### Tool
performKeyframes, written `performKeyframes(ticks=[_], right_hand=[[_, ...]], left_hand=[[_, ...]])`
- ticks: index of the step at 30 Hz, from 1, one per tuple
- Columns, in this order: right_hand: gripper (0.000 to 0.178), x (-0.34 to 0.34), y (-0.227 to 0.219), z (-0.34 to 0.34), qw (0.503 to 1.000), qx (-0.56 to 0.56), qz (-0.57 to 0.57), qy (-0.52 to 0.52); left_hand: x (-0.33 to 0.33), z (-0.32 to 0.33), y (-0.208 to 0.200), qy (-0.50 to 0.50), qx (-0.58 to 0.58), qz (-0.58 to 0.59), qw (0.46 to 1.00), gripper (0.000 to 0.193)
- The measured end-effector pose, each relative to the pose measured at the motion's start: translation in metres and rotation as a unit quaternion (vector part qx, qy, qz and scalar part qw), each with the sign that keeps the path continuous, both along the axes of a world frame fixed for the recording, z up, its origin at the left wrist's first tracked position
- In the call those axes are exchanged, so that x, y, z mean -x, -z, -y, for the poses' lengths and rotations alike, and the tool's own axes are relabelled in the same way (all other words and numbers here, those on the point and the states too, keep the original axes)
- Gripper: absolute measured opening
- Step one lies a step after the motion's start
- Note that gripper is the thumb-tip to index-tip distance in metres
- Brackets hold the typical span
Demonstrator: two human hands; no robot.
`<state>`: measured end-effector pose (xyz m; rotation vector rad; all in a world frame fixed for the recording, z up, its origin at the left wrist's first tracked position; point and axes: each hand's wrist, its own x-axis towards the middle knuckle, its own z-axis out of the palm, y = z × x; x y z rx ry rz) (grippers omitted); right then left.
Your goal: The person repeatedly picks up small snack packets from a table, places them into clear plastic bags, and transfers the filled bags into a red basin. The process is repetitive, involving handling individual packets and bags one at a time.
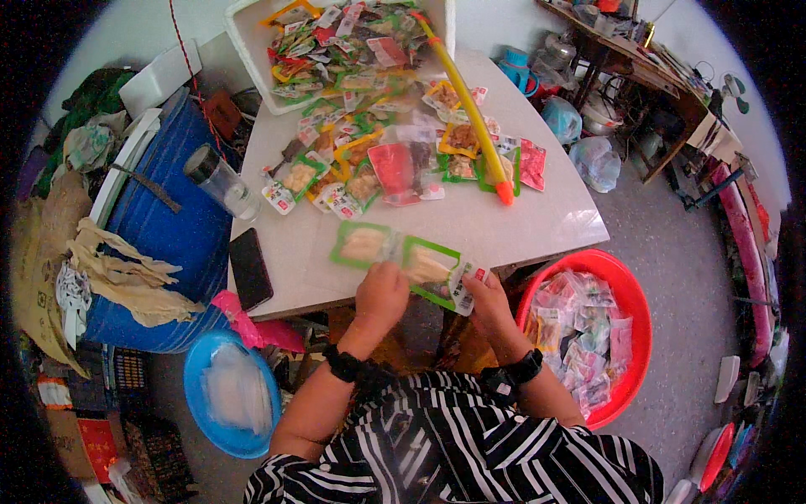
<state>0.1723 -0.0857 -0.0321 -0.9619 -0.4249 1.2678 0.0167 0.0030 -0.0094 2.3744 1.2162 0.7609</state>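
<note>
My left hand (384, 294) and my right hand (489, 304) are at the near edge of the table. Between them is a green-edged food packet (430, 267) with pale, long pieces showing through its window. My right fingers grip its printed right end. My left hand is closed at its left end, where something clear and blurred shows. Just beyond my left hand, a second green-edged packet (361, 244) of similar pale pieces lies at a slant; I cannot tell whether it touches my fingers.
Assorted packets (361, 181) spread over the white table (554, 214), below a heaped foam box (445, 21). A yellow tube (470, 109) lies across them. A phone (250, 267) and jar (220, 181) stand left. A red tub (642, 336) of bagged packets and a blue basin (197, 395) flank me.
</note>
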Motion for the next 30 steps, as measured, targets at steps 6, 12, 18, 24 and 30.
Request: performKeyframes(ticks=[6, 12, 18, 24, 30], right_hand=[[0.016, -0.007, -0.009, -0.006, 0.998, 0.033, 0.034, -0.031], [0.015, -0.018, 0.006, -0.004, 0.99, 0.07, 0.113, -0.048], [0.014, -0.014, -0.002, -0.01, 0.993, 0.044, 0.09, -0.065], [0.013, -0.001, 0.037, -0.043, 0.971, -0.017, 0.18, -0.155], [0.012, 0.013, -0.019, -0.042, 0.962, 0.059, 0.102, -0.245]], left_hand=[[0.0, -0.004, -0.009, -0.002, -0.055, 0.029, 0.998, 0.012], [-0.001, 0.004, -0.008, -0.023, -0.068, -0.032, 0.997, 0.009], [-0.001, 0.007, -0.004, 0.0, -0.088, -0.026, 0.996, 0.01], [-0.004, 0.009, -0.011, 0.016, -0.099, -0.041, 0.994, 0.011], [0.001, 0.02, -0.016, 0.014, -0.073, -0.058, 0.996, 0.01]])
